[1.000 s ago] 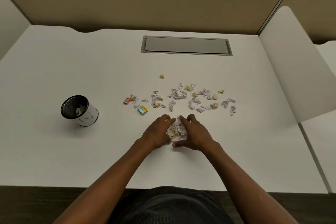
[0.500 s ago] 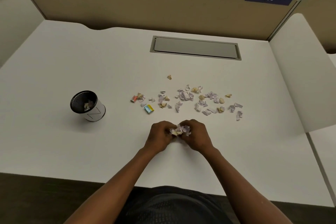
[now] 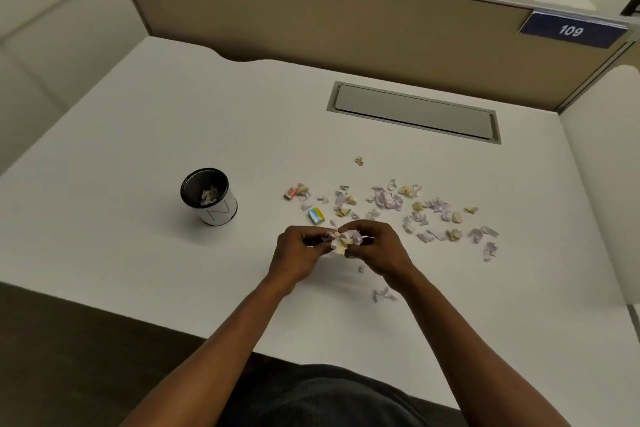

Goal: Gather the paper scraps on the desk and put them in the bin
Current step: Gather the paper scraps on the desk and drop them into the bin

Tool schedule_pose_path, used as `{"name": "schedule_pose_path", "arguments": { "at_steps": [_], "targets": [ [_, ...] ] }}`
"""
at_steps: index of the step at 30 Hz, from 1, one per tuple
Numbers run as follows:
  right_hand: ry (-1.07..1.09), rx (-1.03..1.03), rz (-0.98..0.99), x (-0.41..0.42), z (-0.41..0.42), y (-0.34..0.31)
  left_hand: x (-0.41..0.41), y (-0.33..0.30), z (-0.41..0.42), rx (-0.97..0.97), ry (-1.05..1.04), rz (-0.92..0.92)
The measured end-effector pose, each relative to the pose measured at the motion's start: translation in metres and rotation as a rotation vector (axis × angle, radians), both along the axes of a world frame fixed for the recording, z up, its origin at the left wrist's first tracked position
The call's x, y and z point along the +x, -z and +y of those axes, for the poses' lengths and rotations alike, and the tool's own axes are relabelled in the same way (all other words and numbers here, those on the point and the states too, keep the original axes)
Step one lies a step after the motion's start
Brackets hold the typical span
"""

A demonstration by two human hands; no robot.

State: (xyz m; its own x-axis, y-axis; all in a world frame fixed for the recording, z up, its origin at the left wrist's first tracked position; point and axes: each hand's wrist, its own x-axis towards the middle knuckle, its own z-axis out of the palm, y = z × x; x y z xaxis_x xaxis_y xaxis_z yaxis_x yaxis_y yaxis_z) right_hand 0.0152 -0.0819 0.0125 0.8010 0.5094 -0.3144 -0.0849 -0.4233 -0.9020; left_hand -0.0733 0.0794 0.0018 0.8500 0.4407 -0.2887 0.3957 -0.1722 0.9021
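A bunch of lilac and cream paper scraps [image 3: 342, 240] is pinched between my left hand [image 3: 298, 255] and my right hand [image 3: 375, 250], lifted a little above the white desk [image 3: 138, 253]. Many more scraps [image 3: 408, 206] lie scattered beyond and to the right of my hands. A few dropped scraps [image 3: 382, 295] lie under my right wrist. The small bin [image 3: 209, 196], black inside with a white wrap, stands upright to the left of my hands and holds some scraps.
A blue-and-yellow eraser [image 3: 316, 215] and a small pink-red piece [image 3: 290, 192] lie among the left scraps. A grey cable hatch [image 3: 415, 113] is set in the desk's far side. Tan partition walls [image 3: 311, 17] close the back; a white divider [image 3: 602, 184] closes the right.
My hands have closed together on the gathered pile and raised it off the desk. A few scraps have fallen out near my right wrist. The view has shifted left.
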Motion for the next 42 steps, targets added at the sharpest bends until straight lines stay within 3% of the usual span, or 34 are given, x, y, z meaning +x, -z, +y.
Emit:
{"name": "schedule_pose_path", "arguments": {
  "at_steps": [6,12,21,26,30,36,42],
  "targets": [
    [-0.102,0.154,0.067,0.001,0.063,-0.027,-0.020,-0.026,0.050,-0.052,-0.133,-0.100],
    [-0.244,0.187,0.048,0.001,0.142,-0.049,-0.041,-0.052,0.111,0.022,-0.259,-0.157],
    [-0.332,0.063,0.044,0.006,0.247,-0.065,-0.051,-0.066,0.191,0.180,-0.408,-0.078],
    [-0.352,-0.204,-0.215,-0.002,0.280,-0.074,-0.049,-0.066,0.209,0.388,-0.354,0.004],
    [-0.439,-0.290,-0.376,-0.008,0.288,-0.076,-0.050,-0.062,0.215,0.465,-0.254,0.035],
    [-0.449,-0.301,-0.428,-0.007,0.289,-0.076,-0.048,-0.058,0.213,0.435,-0.200,0.004],
    [-0.300,-0.179,-0.434,-0.011,0.287,-0.067,-0.048,-0.050,0.215,0.424,-0.233,-0.034]
  ]
}}
